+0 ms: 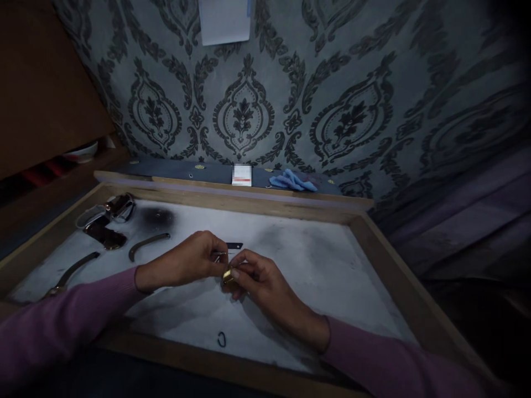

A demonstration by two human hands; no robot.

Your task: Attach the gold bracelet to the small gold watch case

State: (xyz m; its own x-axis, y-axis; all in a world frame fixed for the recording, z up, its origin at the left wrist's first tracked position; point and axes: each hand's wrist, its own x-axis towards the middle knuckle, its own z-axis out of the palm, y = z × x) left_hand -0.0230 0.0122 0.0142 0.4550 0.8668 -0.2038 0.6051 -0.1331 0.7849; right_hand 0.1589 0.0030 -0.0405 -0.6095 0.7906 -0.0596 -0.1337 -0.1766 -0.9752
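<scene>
Between the thumb and fingers of my right hand (261,276) is a small gold-coloured metal piece (228,277), perhaps a watch case. My left hand (201,257) is closed in a pinch right beside it, its fingertips meeting the piece's upper left. Something thin and shiny shows at those fingers, too small to name. Just beyond both hands, a flat dark strip with a hole (235,246) lies on the white board (307,249). Nearer to me lies a small dark open loop (222,339).
A raised wooden rim (249,200) frames the board. At its left lie several watches (120,205), a curved dark strap (147,243) and a strap with a gold-coloured end (74,273). Behind the rim are a blue cloth (292,180) and a small white box (241,174).
</scene>
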